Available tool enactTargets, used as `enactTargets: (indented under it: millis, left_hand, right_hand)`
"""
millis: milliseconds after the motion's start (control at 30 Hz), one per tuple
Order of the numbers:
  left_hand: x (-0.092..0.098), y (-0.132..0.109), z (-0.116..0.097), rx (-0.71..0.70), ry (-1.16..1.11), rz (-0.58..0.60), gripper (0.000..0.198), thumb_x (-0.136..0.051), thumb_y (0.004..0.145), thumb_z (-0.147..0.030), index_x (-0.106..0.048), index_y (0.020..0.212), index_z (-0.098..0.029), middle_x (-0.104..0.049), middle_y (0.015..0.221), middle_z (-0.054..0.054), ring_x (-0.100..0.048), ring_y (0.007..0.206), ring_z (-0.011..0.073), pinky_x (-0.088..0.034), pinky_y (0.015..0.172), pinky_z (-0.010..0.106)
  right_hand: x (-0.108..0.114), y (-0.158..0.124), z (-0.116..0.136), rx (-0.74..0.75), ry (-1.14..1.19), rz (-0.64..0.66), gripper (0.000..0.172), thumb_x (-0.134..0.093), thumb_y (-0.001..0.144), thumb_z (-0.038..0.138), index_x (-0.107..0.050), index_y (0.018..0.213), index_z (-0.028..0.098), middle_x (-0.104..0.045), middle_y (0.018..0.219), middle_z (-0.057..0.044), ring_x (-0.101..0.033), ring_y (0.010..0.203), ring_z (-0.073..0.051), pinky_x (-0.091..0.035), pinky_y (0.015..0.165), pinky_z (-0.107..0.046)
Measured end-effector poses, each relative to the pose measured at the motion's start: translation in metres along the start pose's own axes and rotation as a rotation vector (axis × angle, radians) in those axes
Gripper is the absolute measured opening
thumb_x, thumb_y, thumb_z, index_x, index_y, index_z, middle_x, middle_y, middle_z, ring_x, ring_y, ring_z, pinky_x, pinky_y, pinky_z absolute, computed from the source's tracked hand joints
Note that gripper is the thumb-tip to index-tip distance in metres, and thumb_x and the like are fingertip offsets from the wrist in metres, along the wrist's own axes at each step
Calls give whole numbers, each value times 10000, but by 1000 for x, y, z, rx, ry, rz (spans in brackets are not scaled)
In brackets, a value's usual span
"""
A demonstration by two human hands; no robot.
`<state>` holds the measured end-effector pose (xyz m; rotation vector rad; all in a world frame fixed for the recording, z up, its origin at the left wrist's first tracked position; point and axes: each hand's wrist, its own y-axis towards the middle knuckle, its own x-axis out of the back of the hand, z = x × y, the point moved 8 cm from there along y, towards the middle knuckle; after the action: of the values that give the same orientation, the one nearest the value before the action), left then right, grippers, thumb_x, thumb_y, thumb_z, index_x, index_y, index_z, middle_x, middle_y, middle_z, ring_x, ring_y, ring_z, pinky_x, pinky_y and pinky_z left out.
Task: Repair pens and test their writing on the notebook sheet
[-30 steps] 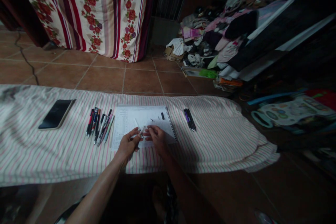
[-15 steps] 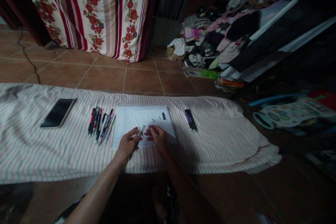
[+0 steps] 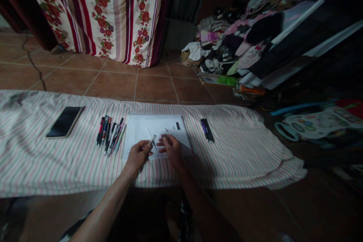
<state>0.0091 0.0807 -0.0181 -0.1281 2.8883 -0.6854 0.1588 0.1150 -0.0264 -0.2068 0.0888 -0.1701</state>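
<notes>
My left hand (image 3: 139, 153) pinches a pale, see-through pen barrel (image 3: 152, 139) between thumb and fingertips, above a spiral notebook (image 3: 136, 123). Close by on the right, my right hand (image 3: 171, 149) has its thumb and index finger together in a pinch, the other fingers loosely bent. Whatever sits in that pinch is too small to make out. Loose pen parts lie on the page: a dark rubber grip (image 3: 177, 125), a small metallic tip (image 3: 166, 130) and a thin whitish piece (image 3: 149, 132). A dark thin piece (image 3: 154, 144) shows between the hands.
Several pens (image 3: 110, 136) lie left of the notebook, with a phone (image 3: 64, 122) farther left. More pens (image 3: 207, 130) are on the right. A striped cloth (image 3: 241, 147) covers the surface. Beyond the tiled floor (image 3: 113, 79) hang a flowered curtain (image 3: 119, 15) and piled clothes (image 3: 224, 41).
The barrel in my left hand has tilted and shifted slightly. My right hand stays almost in place, and the whole view has moved a little.
</notes>
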Motion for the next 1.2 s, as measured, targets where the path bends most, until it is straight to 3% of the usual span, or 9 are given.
enactTargets:
  millis: [367, 600, 767, 1033, 1200]
  left_hand:
    - [-1, 0, 0, -11, -90, 36, 297, -676, 626, -300, -603, 843, -112, -646, 626, 26, -510, 445, 75, -346, 414, 178]
    - [-8, -3, -3, -22, -113, 110, 298, -680, 618, -272, -642, 860, -102, -649, 653, 33, -521, 488, 80, -358, 464, 195]
    - [-13, -6, -5, -18, -122, 170, 359, -675, 628, -256, -648, 949, -96, -677, 781, 82, -572, 599, 113, -400, 546, 220]
    - [-13, -6, -7, -38, -26, 158, 396, -680, 620, -276, -638, 966, -89, -666, 726, 66, -567, 624, 127, -402, 547, 221]
    - [-12, -5, -6, -67, 1, 160, 288, -684, 623, -306, -658, 832, -110, -655, 714, 52, -567, 626, 130, -437, 609, 251]
  right_hand:
    - [0, 2, 4, 19, -49, 27, 321, -596, 641, 413, -574, 807, 140, -607, 667, -27, -610, 509, -142, -451, 355, -203]
    - [-9, -7, 15, 28, -48, 130, 342, -585, 691, 412, -617, 915, 155, -595, 736, -14, -527, 541, -87, -434, 418, -188]
    - [-17, -10, 18, 32, -46, 249, 339, -570, 719, 403, -634, 952, 165, -544, 632, 20, -480, 520, -77, -405, 462, -195]
    - [-13, -11, 22, 31, -57, 207, 273, -590, 688, 366, -663, 846, 157, -538, 595, 21, -461, 511, -81, -379, 487, -215]
    - [-12, -10, 21, 10, -39, 187, 271, -602, 667, 366, -658, 819, 149, -538, 588, 20, -462, 513, -85, -371, 481, -214]
